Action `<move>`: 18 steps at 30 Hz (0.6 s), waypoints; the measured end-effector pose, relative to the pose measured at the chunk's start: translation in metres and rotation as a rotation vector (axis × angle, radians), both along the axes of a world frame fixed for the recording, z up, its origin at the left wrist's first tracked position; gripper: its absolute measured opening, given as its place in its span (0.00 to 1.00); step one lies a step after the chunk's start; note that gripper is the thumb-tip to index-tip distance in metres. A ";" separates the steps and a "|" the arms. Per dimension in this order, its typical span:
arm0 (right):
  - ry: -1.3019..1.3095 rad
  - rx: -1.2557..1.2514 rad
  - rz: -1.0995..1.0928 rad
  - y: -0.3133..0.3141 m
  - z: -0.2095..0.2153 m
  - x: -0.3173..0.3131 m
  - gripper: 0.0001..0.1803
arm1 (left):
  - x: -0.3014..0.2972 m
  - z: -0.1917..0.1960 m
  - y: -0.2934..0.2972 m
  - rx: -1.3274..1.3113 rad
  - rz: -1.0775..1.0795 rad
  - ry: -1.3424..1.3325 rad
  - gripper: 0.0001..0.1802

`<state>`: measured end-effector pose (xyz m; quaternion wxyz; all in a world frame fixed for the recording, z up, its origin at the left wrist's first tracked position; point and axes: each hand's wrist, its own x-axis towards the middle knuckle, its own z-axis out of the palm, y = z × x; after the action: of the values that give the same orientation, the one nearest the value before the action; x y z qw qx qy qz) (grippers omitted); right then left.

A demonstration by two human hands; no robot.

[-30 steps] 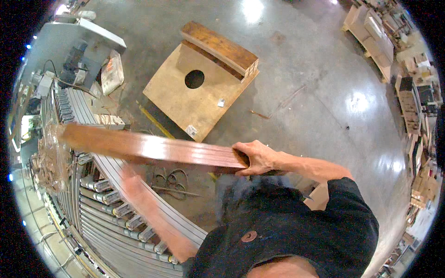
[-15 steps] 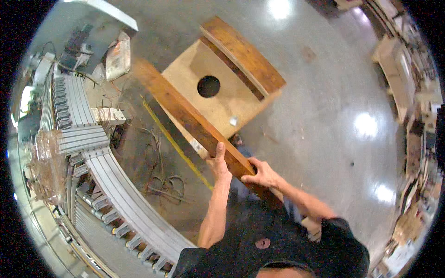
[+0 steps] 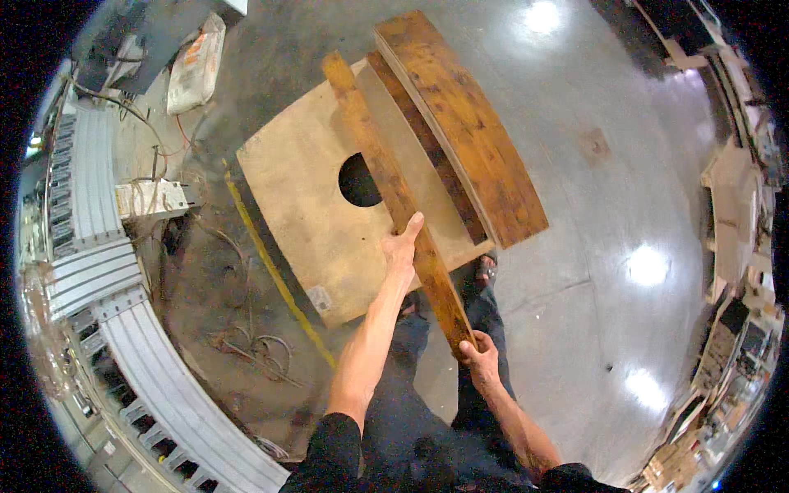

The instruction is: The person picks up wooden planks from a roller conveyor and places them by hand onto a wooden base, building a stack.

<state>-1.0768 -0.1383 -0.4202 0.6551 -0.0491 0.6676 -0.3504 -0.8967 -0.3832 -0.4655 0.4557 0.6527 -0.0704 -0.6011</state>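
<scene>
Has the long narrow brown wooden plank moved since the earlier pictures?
Yes. The long narrow brown wooden plank swung from lying crosswise near the metal rails to lengthwise over the square holed board.

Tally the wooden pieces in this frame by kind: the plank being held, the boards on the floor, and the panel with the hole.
Long narrow plank, held by left hand and right hand: 1
Wide dark-stained boards lying on the panel: 2
Pale square panel with a round hole, flat on the floor: 1
Total: 4
</scene>
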 end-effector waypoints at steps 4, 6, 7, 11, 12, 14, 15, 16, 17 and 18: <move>-0.123 0.025 -0.044 -0.050 -0.097 -0.013 0.29 | 0.000 -0.096 -0.057 -0.002 -0.017 0.022 0.36; -0.114 0.040 -0.129 -0.083 -0.121 -0.015 0.32 | -0.020 -0.123 -0.086 -0.029 -0.015 -0.109 0.38; -0.100 0.058 -0.186 -0.099 -0.125 -0.006 0.31 | -0.018 -0.141 -0.093 -0.046 0.000 -0.102 0.38; -0.148 0.050 -0.210 -0.125 -0.173 -0.016 0.30 | -0.027 -0.189 -0.131 -0.040 -0.049 -0.133 0.39; -0.125 0.049 -0.232 -0.127 -0.183 -0.015 0.29 | -0.029 -0.197 -0.135 -0.007 -0.053 -0.131 0.39; -0.077 0.052 -0.282 -0.133 -0.199 -0.015 0.27 | -0.035 -0.207 -0.143 0.064 -0.068 -0.123 0.40; -0.096 0.058 -0.258 -0.139 -0.209 -0.020 0.24 | -0.037 -0.212 -0.152 0.068 -0.060 -0.131 0.40; -0.109 0.080 -0.253 -0.143 -0.213 -0.014 0.25 | -0.027 -0.219 -0.159 0.080 -0.047 -0.149 0.40; -0.099 0.115 -0.250 -0.146 -0.217 -0.014 0.26 | -0.026 -0.233 -0.157 0.106 -0.036 -0.146 0.40; -0.075 0.154 -0.258 -0.151 -0.221 -0.018 0.26 | -0.028 -0.239 -0.157 0.085 -0.039 -0.130 0.39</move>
<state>-1.0947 -0.2889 -0.6411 0.6310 0.1008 0.6682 -0.3811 -0.9251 -0.5401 -0.7046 0.4100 0.7077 -0.0869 -0.5688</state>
